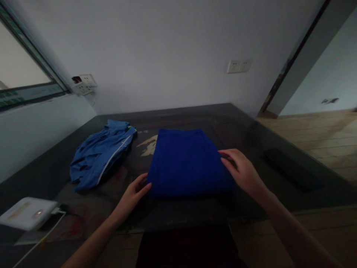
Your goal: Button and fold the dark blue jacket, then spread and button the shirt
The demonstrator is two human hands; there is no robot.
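Observation:
A folded, deep blue garment [186, 163] lies flat in front of me on a dark table [178, 212], narrower at its far end, where a band-like seam shows. Beside its near left corner is my left hand [135, 193], its thumb and fingertips touching the edge with a gap between them. At the right edge my right hand [241, 167] rests its index finger and thumb against the cloth, spread apart. Neither hand visibly lifts the fabric. The undersides of the fingers are partly hidden.
A crumpled lighter-blue garment with white piping [103, 154] lies to the left. Nearer, a white box-shaped device [29, 213] has a cable [41, 238] plugged in. A flat black object [291, 169] lies at the right. The wall [167, 56] bounds the table's far side.

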